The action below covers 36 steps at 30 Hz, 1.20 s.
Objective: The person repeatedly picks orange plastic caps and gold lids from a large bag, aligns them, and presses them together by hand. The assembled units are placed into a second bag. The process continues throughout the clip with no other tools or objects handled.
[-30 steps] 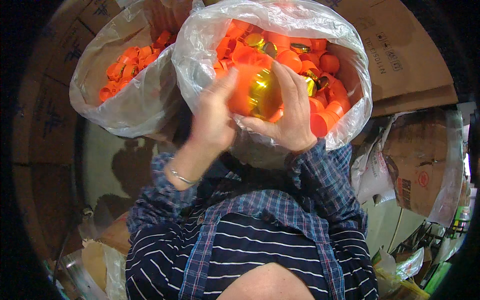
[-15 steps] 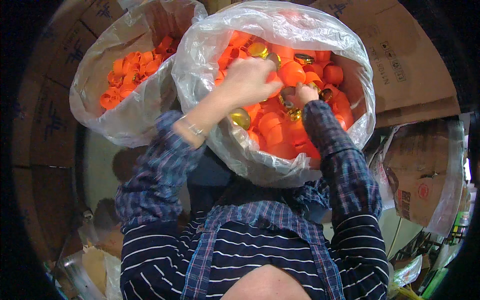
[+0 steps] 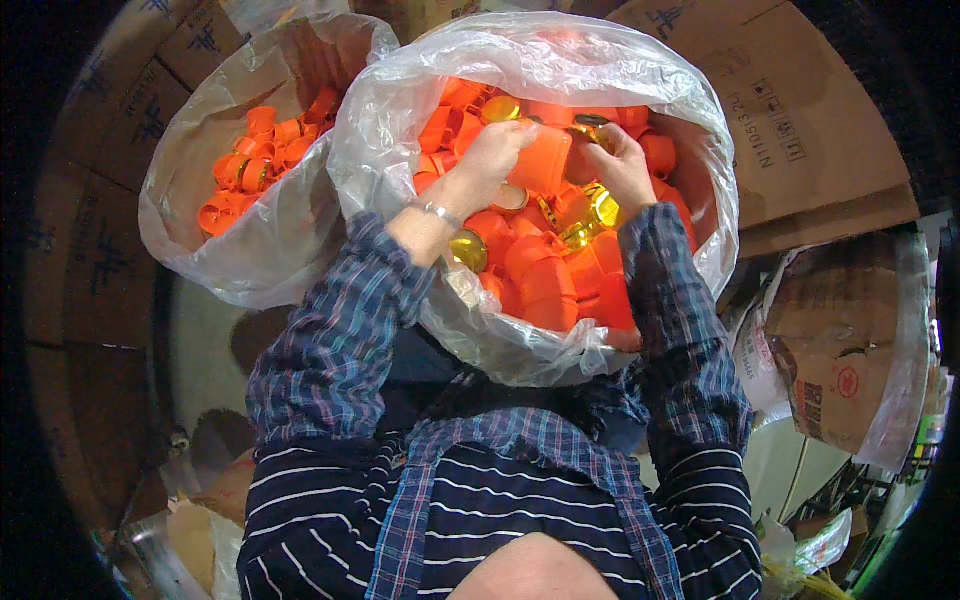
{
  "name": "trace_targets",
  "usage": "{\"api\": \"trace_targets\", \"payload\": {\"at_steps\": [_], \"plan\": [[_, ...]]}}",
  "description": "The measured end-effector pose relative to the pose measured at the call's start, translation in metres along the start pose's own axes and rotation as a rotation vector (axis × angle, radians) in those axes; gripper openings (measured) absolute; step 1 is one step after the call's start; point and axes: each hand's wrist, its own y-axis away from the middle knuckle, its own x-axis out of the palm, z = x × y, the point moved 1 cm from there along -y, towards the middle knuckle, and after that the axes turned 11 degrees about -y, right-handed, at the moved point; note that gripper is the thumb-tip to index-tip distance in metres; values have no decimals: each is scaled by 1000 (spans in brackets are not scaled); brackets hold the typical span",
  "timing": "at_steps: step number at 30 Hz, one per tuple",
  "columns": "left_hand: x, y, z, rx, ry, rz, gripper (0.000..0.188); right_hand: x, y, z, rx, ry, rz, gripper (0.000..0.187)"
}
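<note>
Over a large bag-lined container (image 3: 372,130), my left hand (image 3: 492,160) is closed on an orange plastic cap (image 3: 541,158), its wide end turned to the right. My right hand (image 3: 622,170) pinches a gold ring-like lid (image 3: 598,138) close beside the cap's mouth; whether the two touch is hard to see. Beneath both hands lies a heap of orange caps (image 3: 540,275) mixed with shiny gold pieces. One round gold lid (image 3: 468,249) rests near the left inner wall, and a cluster of gold pieces (image 3: 590,222) shows below my right hand.
To the left stands a second bag-lined container (image 3: 185,190) with more orange caps (image 3: 262,150), some with gold insides. Brown cardboard boxes (image 3: 100,200) line the left, and a cardboard sheet (image 3: 800,130) lies at the right. Another carton (image 3: 840,350) with clear plastic sits at lower right.
My left hand came out of the heap with the orange cap, moving slightly left and nearer. My right hand rose from among the caps with the gold lid, beside the cap.
</note>
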Motion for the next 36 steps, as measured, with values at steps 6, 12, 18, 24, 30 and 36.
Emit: {"api": "trace_targets", "payload": {"at_steps": [6, 12, 18, 24, 30, 36], "plan": [[42, 99, -34, 47, 647, -141, 38, 39, 99, 88, -319, -141, -23, 47], [69, 150, -40, 6, 776, -168, 39, 47, 160, 115, -567, 185, 53, 89], [89, 181, -46, 202, 525, -330, 32, 64, 186, 99, -582, 56, -67, 77], [94, 192, -37, 414, 202, -359, 28, 81, 195, 110, -441, -209, -143, 67], [92, 185, -18, 299, -5, -332, 25, 83, 198, 102, -296, -201, -379, 50], [73, 162, -9, -120, 529, -268, 24, 73, 184, 84, -631, 349, -170, 43]]}}
